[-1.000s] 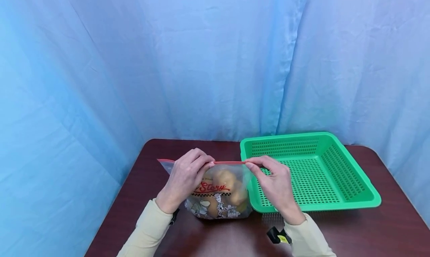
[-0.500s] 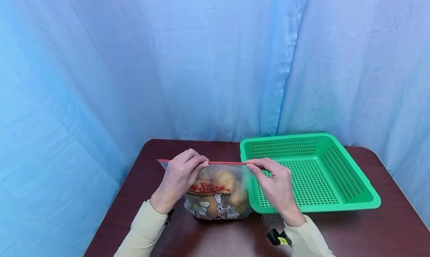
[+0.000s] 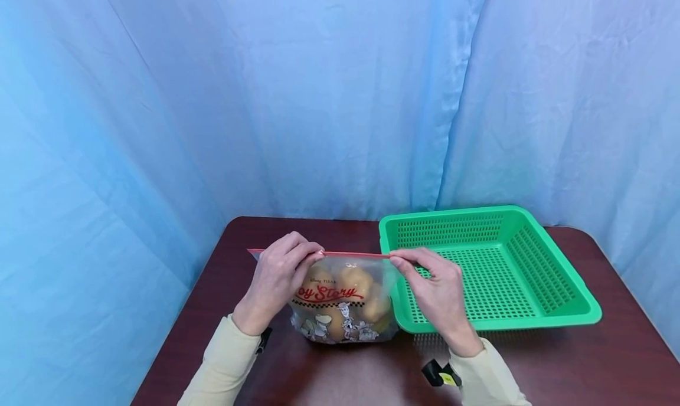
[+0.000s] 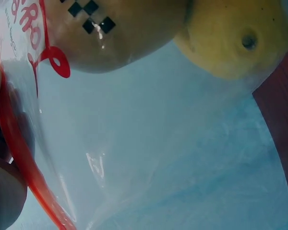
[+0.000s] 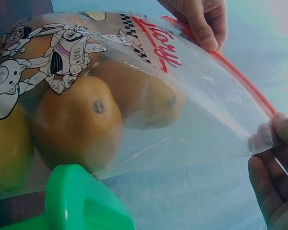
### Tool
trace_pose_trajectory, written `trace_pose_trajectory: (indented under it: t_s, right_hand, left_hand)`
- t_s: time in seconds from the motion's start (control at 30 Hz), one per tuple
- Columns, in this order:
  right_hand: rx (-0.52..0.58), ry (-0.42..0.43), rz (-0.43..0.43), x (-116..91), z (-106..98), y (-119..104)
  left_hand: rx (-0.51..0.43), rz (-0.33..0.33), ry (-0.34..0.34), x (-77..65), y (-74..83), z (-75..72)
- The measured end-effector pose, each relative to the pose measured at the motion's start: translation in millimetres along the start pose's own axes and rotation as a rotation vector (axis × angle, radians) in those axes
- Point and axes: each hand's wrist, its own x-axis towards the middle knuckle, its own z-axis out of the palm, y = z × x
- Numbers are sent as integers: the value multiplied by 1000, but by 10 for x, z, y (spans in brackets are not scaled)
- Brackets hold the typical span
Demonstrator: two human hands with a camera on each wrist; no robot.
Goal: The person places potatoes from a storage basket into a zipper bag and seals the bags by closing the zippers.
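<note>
A clear zip bag [image 3: 372, 329] with a red zip strip [image 3: 356, 254] and cartoon print stands upright on the table. Several yellow-orange fruits [image 5: 79, 120] fill its lower part; their exact kind is unclear through the plastic. My left hand [image 3: 277, 276] pinches the zip strip left of its middle, thumb on the near side. At the bag's top right corner, my right hand [image 3: 437, 289] pinches the strip's end between thumb and index finger. The strip is stretched straight between the hands. The strip's far left end sticks out beyond my left hand.
A green perforated basket [image 3: 499, 323] stands to the right, its left side against the bag. The dark red-brown table [image 3: 196, 335] runs back to a blue curtain [image 3: 329, 99], which also hangs at both sides.
My left hand has slid leftward along the zip strip, uncovering more of the strip and the red lettering. My right hand keeps its pinch at the right corner.
</note>
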Motion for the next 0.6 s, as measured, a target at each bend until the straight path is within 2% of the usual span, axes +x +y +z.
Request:
trace_pose_trajectory:
  t_s: [0.2,0.37,0.6]
  right_hand:
    - [3,8,2,-10,-8,-6]
    - [4,3,2,-10,-9,3]
    - [1,-2,5,-16,5,31]
  left_hand:
    - [15,-7,-6,-18,-13,-4]
    - [21,-9,19,-37,-58,-20]
    - [21,-38,21,-74,-103,-51]
